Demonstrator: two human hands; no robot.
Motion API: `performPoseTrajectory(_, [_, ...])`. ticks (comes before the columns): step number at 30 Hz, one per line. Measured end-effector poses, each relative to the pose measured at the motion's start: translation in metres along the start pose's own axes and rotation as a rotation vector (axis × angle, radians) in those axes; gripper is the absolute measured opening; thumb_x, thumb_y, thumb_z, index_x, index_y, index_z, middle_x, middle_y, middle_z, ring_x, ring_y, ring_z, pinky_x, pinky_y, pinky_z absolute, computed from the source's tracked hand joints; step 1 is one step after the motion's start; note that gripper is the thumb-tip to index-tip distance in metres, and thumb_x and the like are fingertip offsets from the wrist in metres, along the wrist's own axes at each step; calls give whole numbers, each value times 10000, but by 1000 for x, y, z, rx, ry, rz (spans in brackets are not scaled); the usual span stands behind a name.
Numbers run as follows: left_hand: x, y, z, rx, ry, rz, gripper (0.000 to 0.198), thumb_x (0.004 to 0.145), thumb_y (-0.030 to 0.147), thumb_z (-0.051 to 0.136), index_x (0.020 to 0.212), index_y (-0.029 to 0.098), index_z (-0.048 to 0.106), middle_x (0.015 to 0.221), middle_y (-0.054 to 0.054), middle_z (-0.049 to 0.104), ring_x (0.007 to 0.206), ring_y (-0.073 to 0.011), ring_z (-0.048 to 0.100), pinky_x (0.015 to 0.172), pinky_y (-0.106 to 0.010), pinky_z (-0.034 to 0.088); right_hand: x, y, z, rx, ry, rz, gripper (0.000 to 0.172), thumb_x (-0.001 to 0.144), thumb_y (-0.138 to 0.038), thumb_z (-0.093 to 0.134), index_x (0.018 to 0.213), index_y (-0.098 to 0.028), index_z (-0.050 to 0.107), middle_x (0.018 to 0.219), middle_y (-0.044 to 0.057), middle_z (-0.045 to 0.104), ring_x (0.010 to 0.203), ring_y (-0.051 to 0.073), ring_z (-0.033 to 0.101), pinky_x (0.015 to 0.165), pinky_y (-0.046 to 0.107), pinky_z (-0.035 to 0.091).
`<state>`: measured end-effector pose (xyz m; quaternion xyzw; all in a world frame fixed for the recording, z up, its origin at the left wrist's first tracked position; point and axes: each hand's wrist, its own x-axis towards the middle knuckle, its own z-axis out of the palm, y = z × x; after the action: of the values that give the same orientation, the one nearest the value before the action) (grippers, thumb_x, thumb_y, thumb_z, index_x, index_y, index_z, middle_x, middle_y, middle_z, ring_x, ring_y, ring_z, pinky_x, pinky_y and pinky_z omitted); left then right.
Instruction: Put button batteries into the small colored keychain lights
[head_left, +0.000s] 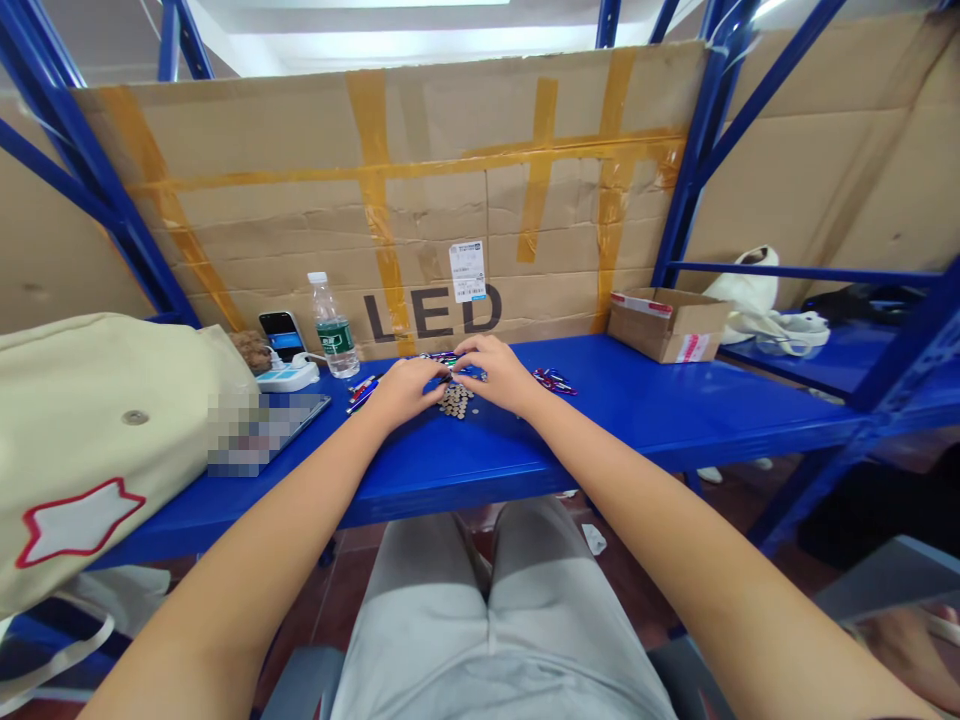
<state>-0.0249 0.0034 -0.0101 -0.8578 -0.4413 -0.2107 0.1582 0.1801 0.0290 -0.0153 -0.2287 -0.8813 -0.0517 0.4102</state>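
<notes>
My left hand (pixel 410 392) and my right hand (pixel 499 372) meet over the middle of a blue tabletop, fingers bent and pinched close together. Whatever small item sits between the fingertips is too tiny to make out. Just below them lies a heap of small round greyish discs (pixel 455 401), coin-like in shape. Behind the hands is a pile of small shiny coloured pieces (pixel 437 357), partly hidden by the fingers. Several slim blue and red pieces (pixel 363 393) lie left of my left hand. Right of my right hand is a cluster of shiny red and purple pieces (pixel 555 381).
A water bottle (pixel 334 325), a white power strip (pixel 289 377) and an upright phone (pixel 282 335) stand back left. A cream bag (pixel 112 420) takes up the left end. An open cardboard box (pixel 666 325) sits back right, before a tall cardboard panel (pixel 300 230).
</notes>
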Motion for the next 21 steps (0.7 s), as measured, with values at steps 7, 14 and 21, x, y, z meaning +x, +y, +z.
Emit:
performPoseTrajectory(7, [-1,2,0,13,11,-15,245,848,292,506,1044,206,624,1062,-66,679,999,-212,602,862,-326,416,-1,-2,-1,-45,0,-46,153,859,-271,553,919,-208,678,1088,73,613,1055,205,511,899,347,366])
performPoseTrajectory(14, [0,3,-2,-13,39,-36,222,842,288,507,1005,203,631,1020,-56,691,959,-208,614,847,-315,425,0,-8,-7,51,35,-13,138,848,-248,524,918,-199,633,1052,80,619,1029,201,539,917,352,398])
performPoseTrajectory(21, [-2,1,-4,-48,88,-17,205,832,270,518,972,193,646,991,-57,696,928,-206,620,829,-304,434,-2,-11,-4,42,-62,-156,147,846,-214,508,928,-199,629,1051,74,652,1028,202,554,914,352,413])
